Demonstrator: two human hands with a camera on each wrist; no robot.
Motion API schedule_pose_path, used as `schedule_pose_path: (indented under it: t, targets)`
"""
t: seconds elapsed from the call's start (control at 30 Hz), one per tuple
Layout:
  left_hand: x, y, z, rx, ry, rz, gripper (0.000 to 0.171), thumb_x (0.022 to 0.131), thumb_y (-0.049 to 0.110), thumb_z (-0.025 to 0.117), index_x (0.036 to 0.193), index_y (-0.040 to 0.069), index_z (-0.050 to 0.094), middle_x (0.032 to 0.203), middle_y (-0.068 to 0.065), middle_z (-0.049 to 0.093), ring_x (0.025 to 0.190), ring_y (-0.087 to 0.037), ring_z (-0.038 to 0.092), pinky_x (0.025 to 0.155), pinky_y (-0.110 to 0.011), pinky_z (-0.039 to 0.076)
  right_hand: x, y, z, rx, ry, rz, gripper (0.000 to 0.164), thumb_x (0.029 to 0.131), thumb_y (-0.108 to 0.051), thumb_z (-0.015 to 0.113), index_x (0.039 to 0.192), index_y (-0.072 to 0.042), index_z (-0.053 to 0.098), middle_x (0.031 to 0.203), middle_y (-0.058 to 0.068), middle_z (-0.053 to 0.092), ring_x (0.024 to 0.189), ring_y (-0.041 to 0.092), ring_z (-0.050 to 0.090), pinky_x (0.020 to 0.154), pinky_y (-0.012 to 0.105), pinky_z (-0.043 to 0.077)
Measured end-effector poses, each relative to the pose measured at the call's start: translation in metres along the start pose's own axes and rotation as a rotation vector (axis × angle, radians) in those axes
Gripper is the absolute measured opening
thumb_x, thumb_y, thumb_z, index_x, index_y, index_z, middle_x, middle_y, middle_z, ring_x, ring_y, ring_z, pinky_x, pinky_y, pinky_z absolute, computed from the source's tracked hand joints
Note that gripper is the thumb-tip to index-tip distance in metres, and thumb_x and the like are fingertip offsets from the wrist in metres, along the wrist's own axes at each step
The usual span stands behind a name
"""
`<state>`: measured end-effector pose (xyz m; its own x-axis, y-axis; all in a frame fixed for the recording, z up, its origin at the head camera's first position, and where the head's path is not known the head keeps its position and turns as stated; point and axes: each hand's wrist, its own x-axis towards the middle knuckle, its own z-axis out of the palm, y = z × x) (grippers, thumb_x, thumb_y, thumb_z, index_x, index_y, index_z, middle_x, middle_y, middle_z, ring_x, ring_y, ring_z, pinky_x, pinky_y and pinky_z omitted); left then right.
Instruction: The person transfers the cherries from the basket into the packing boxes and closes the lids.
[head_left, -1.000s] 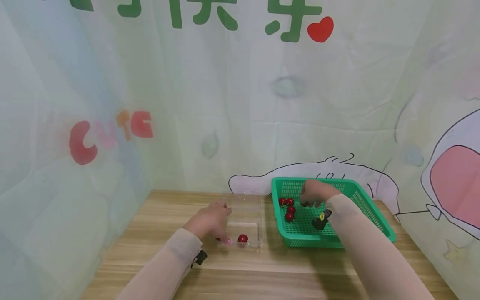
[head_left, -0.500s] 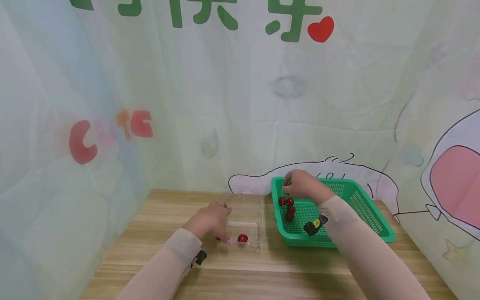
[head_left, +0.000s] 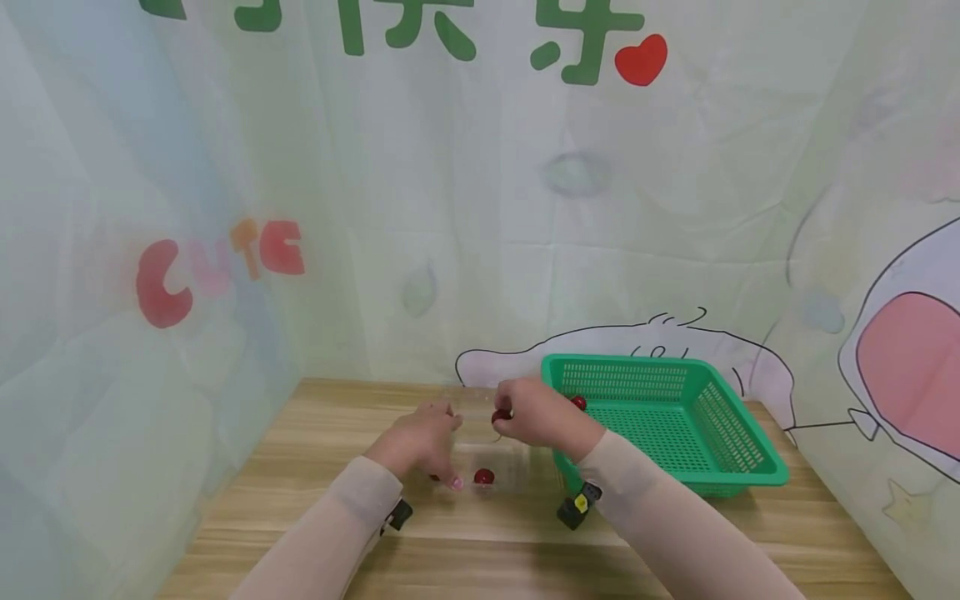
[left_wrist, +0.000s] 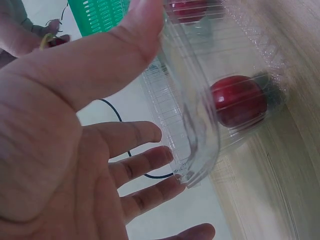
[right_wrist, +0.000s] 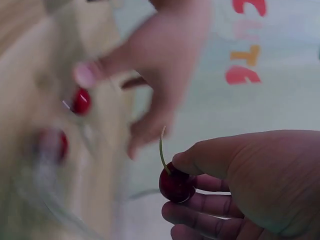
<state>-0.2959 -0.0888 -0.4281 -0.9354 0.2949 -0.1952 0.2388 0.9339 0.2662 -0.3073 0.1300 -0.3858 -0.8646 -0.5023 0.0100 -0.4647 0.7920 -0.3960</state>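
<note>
A dark red cherry (right_wrist: 176, 186) with a green stem is pinched between the thumb and fingers of the right hand (head_left: 549, 419) and is held above the clear box, toward the box's right side. Inside the clear box (left_wrist: 197, 147) two more cherries are seen: one (left_wrist: 239, 101) in the front left corner, and another (head_left: 483, 477) near the middle of the front edge. The box's left side is touched by the left hand (head_left: 422, 442), whose fingers are spread and nearly straight, the thumb being laid at the front edge. To the right of the box a green basket (head_left: 678, 479) is placed, and one red cherry (head_left: 578, 403) can be seen at its left end. All are borne by the wooden table (head_left: 480, 567). Behind the box a pale printed curtain (head_left: 480, 308) is hung, marked with coloured letters.
</note>
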Motion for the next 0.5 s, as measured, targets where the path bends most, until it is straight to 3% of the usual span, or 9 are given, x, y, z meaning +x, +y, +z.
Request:
schedule_pose_path:
  t: [0.17,0.5]
  targets:
    - [0.001,-0.001,0.001,-0.002,-0.002,0.001,0.108,0.070,0.041,0.111,0.161,0.006,0.063,0.166,-0.017,0.056,0.150,-0.040,0.054,0.120,-0.064,0.056,0.006,-0.011,0.031,0.005,-0.027,-0.029,0.010,0.103,-0.018,0.085,0.098,-0.014,0.078,0.088,-0.003,0.073,0.076,0.012,0.063,0.069,0.025,0.058]
    - [-0.001,0.000,0.001,-0.021,0.005,0.001,0.106,0.071,0.038,0.111,0.160,0.005,0.063,0.164,-0.015,0.057,0.148,-0.037,0.055,0.121,-0.061,0.055,0.019,-0.016,0.076,0.044,-0.047,0.061,0.011,0.103,-0.019,0.085,0.099,-0.016,0.075,0.083,-0.005,0.070,0.072,0.010,0.065,0.066,0.025,0.057]
